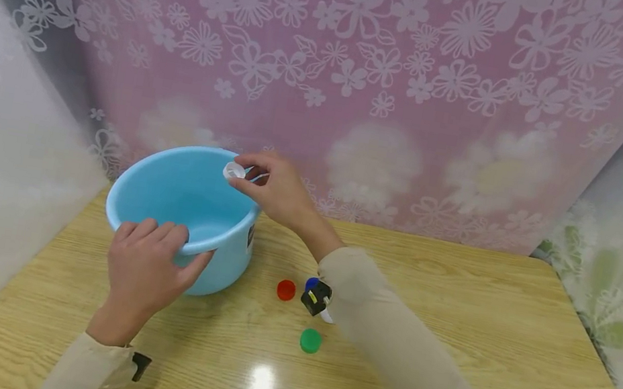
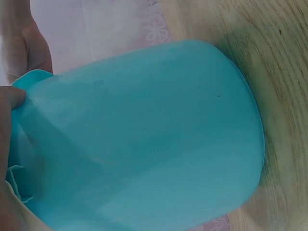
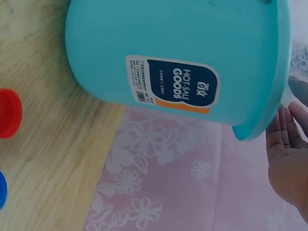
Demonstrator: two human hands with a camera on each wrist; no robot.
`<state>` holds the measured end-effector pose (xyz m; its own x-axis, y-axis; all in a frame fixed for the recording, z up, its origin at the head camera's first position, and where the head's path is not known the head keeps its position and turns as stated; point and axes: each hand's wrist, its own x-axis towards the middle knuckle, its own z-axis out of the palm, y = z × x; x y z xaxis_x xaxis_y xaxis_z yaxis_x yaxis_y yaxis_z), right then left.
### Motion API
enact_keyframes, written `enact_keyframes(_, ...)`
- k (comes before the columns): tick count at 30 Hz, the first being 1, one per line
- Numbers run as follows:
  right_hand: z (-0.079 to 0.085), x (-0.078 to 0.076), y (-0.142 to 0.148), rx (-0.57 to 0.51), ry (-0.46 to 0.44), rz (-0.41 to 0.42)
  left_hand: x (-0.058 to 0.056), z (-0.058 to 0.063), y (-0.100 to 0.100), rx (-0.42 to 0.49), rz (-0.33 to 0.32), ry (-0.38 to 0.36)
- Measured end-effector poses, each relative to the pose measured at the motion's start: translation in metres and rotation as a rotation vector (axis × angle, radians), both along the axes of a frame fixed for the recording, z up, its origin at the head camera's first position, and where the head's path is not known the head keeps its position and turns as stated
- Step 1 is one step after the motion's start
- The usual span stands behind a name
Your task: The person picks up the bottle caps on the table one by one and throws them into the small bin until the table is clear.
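A light blue plastic bucket (image 1: 220, 268) stands on the table, its wide mouth facing up. My left hand (image 1: 144, 263) grips the near rim, fingers over the edge and thumb along the outside. In the head view my right hand (image 1: 281, 193) is at the bucket's far right rim, pinching a white bottle cap (image 1: 234, 171) between thumb and fingers over the opening. In the right wrist view the bucket's side carries a printed label (image 3: 183, 84), and the right hand (image 3: 288, 163) is beside the rim, the cap mostly hidden there.
On the wooden table (image 1: 450, 325), right of the bucket, lie a red cap (image 1: 286, 290), a green cap (image 1: 310, 340) and a blue cap (image 1: 312, 283). A white thing (image 1: 327, 317) is partly covered by the right sleeve. A pink floral curtain (image 1: 364, 94) hangs behind the table.
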<state>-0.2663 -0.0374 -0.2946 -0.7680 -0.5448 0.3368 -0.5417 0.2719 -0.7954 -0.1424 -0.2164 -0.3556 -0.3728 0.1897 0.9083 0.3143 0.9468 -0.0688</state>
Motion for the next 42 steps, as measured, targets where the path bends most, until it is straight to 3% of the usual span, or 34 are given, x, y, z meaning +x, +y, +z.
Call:
enact_keyframes(5, -0.004, 0.001, -0.004, 0.05, -0.02, -0.01, 0.0, 0.002, 0.001, -0.006, -0.006, 0.004)
enact_keyframes(26, -0.005, 0.003, -0.01, 0.238, 0.132, -0.049, 0.001, 0.002, 0.001, -0.012, 0.007, -0.001)
enact_keyframes(31, -0.004, 0.005, -0.007, 0.2, 0.122, -0.017, 0.001, 0.003, 0.001, -0.017, 0.003, 0.005)
enact_keyframes(38, -0.003, 0.006, 0.005, 0.073, 0.036, 0.055, 0.001, 0.002, 0.002, -0.023, 0.0, 0.003)
enact_keyframes(42, 0.001, 0.004, 0.018, 0.033, 0.033, 0.054, 0.002, 0.001, 0.001, -0.022, 0.012, -0.007)
